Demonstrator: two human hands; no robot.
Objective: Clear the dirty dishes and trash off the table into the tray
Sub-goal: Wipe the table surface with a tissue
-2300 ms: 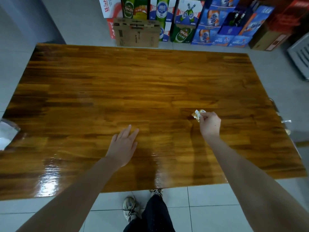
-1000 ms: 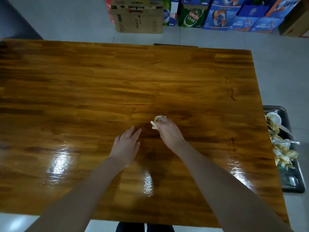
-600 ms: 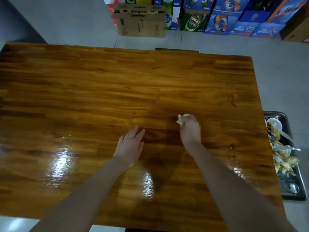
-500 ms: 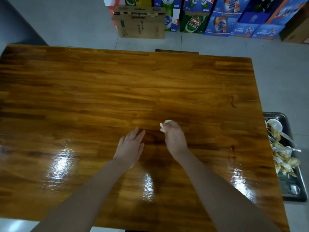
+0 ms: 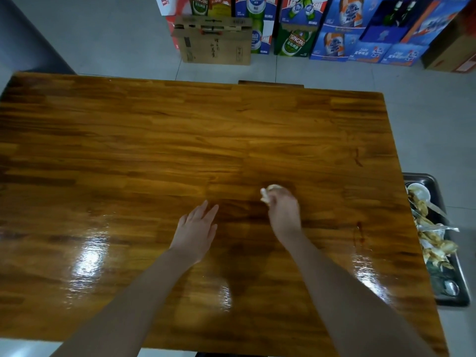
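My right hand (image 5: 283, 215) grips a crumpled whitish tissue (image 5: 268, 193) and presses it on the glossy wooden table (image 5: 128, 150) near its middle. Most of the tissue is hidden under the fingers. My left hand (image 5: 195, 228) rests flat on the table just to the left, fingers straight, holding nothing. A dark metal tray (image 5: 435, 184) sits off the table's right edge, lower than the tabletop. It holds a small white cup (image 5: 418, 194), crumpled tissues, clear plastic wrap and a spoon (image 5: 450, 287).
A reddish smear (image 5: 359, 233) marks the table near its right edge, with a darker streak (image 5: 356, 157) further back. Behind the table stand a brown cardboard box (image 5: 213, 39) and stacked beer cartons (image 5: 334, 27) on the grey tiled floor.
My right hand has slid the tissue back and forth across the table's middle, right, then left, then slightly right again. My left hand has stayed flat in place.
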